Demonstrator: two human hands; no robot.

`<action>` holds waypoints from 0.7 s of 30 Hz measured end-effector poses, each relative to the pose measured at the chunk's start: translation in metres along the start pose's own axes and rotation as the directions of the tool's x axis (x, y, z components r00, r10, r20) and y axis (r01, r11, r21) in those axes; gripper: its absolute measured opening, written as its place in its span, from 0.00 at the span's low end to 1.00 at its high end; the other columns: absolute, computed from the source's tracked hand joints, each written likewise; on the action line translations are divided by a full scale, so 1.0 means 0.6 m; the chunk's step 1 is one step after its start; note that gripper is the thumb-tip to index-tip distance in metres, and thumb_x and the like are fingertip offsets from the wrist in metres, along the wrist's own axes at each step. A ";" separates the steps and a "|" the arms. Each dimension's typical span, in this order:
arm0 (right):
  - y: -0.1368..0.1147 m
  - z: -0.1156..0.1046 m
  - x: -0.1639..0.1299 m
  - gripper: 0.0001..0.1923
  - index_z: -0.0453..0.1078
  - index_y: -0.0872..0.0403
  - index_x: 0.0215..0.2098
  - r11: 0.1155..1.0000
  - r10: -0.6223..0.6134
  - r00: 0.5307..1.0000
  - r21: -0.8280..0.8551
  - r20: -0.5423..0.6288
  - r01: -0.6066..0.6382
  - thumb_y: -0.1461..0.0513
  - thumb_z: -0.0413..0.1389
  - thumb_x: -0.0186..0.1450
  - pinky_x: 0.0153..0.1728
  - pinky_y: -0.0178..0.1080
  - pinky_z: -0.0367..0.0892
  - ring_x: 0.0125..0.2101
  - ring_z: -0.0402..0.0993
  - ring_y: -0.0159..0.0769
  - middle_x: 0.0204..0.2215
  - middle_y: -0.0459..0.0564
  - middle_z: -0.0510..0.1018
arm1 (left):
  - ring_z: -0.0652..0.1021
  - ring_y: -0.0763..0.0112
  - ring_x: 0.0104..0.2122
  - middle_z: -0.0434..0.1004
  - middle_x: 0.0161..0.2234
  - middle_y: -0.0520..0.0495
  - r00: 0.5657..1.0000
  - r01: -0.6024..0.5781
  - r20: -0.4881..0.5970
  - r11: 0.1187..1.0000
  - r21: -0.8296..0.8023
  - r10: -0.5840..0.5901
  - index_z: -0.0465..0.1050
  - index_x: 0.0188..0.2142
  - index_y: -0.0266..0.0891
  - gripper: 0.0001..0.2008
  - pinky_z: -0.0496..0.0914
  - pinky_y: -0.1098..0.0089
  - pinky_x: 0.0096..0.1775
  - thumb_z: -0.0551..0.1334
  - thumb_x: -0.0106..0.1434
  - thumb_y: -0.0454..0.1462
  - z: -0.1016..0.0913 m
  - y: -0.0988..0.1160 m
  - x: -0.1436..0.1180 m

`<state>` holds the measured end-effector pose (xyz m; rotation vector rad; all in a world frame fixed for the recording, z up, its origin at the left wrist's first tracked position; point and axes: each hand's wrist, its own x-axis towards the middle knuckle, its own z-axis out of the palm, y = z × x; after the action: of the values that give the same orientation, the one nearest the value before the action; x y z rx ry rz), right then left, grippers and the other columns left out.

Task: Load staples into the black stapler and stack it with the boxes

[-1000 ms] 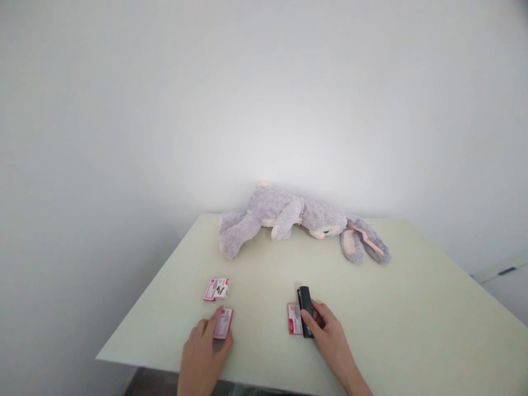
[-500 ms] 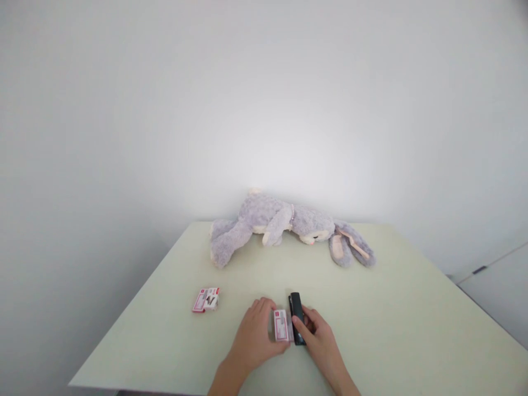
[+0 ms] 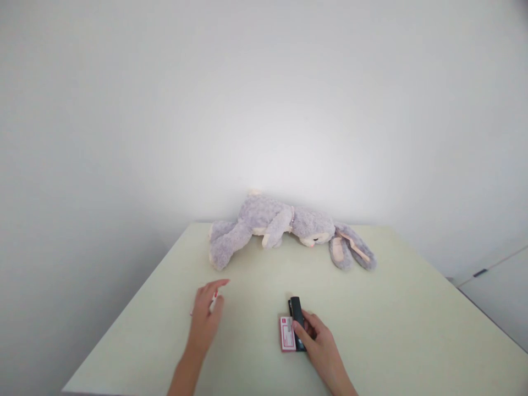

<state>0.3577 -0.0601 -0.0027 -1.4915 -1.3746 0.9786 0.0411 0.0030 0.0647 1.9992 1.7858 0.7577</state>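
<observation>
My right hand point(image 3: 319, 341) grips a black stapler point(image 3: 297, 324), thumb on its near side and fingers around the right. Against the stapler's left side lies a small white box with pink print point(image 3: 287, 334). Farther left, my left hand point(image 3: 206, 313) hovers over or touches another small white and red box point(image 3: 214, 300), its fingers apart and curved. That hand covers most of this box and the pink-edged box beside it, so contact cannot be made out.
A grey plush rabbit point(image 3: 268, 220) lies on its side along the back of the pale green table point(image 3: 256, 374), against the white wall point(image 3: 264, 110). Its long ears point(image 3: 350, 250) reach toward the right.
My left hand has let go of the pink-printed box by the stapler and moved left to the other boxes. The box now sits against the stapler, still in my right hand.
</observation>
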 end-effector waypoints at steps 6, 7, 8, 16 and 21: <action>0.000 -0.002 -0.002 0.26 0.76 0.51 0.53 1.000 0.009 1.000 0.002 0.017 -0.009 0.44 0.57 0.67 0.31 0.39 0.61 0.29 0.63 0.37 0.29 0.44 0.67 | 0.69 0.51 0.58 0.72 0.60 0.44 0.979 0.164 0.087 0.969 0.187 -0.182 0.68 0.61 0.43 0.33 0.64 0.52 0.60 0.59 0.54 0.36 -0.074 -0.155 -0.011; 0.001 -0.002 -0.001 0.26 0.76 0.51 0.53 1.000 0.012 1.000 0.008 0.019 -0.012 0.44 0.57 0.67 0.31 0.39 0.61 0.29 0.63 0.37 0.29 0.44 0.67 | 0.69 0.50 0.58 0.72 0.59 0.43 0.975 0.172 0.102 0.961 0.218 -0.198 0.69 0.60 0.42 0.33 0.64 0.51 0.59 0.59 0.52 0.35 -0.070 -0.162 -0.028; 0.003 -0.001 0.000 0.26 0.76 0.51 0.53 1.000 0.016 1.000 0.013 0.019 -0.016 0.44 0.57 0.67 0.31 0.38 0.61 0.29 0.63 0.37 0.29 0.44 0.67 | 0.70 0.50 0.57 0.72 0.58 0.41 0.970 0.182 0.112 0.953 0.243 -0.214 0.70 0.58 0.41 0.33 0.65 0.51 0.58 0.60 0.51 0.35 -0.064 -0.164 -0.048; 0.002 0.001 0.000 0.26 0.76 0.52 0.52 1.000 0.013 1.000 0.023 0.006 -0.013 0.44 0.57 0.67 0.31 0.38 0.61 0.29 0.63 0.36 0.29 0.43 0.67 | 0.69 0.48 0.57 0.68 0.55 0.36 0.959 0.228 0.098 0.926 0.301 -0.267 0.65 0.58 0.33 0.30 0.63 0.52 0.59 0.58 0.60 0.47 0.015 -0.087 -0.123; -0.003 -0.001 -0.001 0.25 0.76 0.52 0.52 1.000 0.002 1.000 0.025 0.005 -0.003 0.44 0.57 0.67 0.30 0.38 0.61 0.29 0.63 0.36 0.29 0.44 0.68 | 0.68 0.57 0.60 0.68 0.59 0.41 0.972 0.120 0.189 0.988 0.103 -0.137 0.61 0.62 0.38 0.33 0.60 0.60 0.64 0.62 0.57 0.39 0.056 0.006 -0.107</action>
<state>0.3578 -0.0609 -0.0010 -1.4734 -1.3597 0.9982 0.0603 -0.0579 0.0299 1.9168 1.8401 0.4310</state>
